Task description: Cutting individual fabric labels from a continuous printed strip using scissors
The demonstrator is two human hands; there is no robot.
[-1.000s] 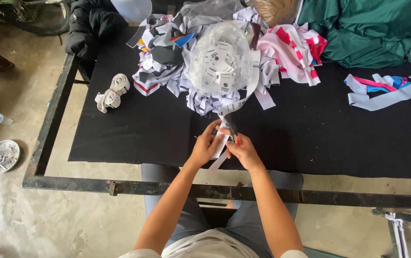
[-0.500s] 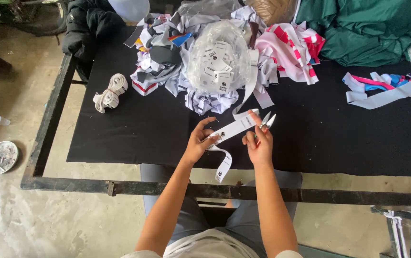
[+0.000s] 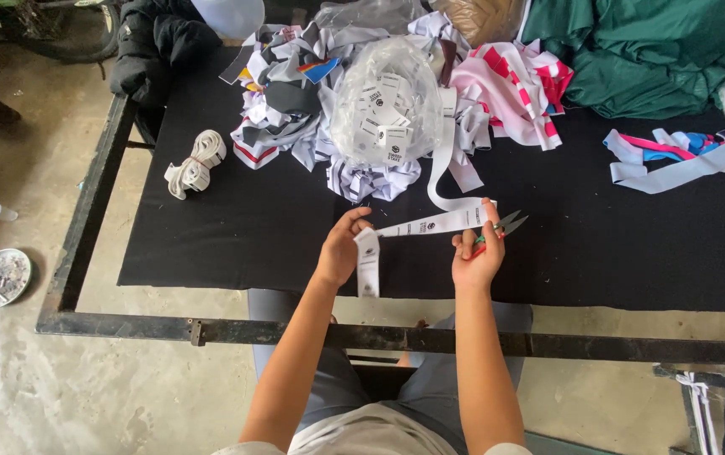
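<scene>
A: So, what do the hands hold?
B: The left hand (image 3: 341, 250) pinches a white label strip (image 3: 424, 226) above the black table (image 3: 211, 244); the right hand (image 3: 478, 253) grips its other end, closed around small snips (image 3: 504, 226).

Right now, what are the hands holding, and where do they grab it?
Left hand pinches the white label strip near its hanging end; right hand pinches farther along it, gripping small snips too.
</scene>
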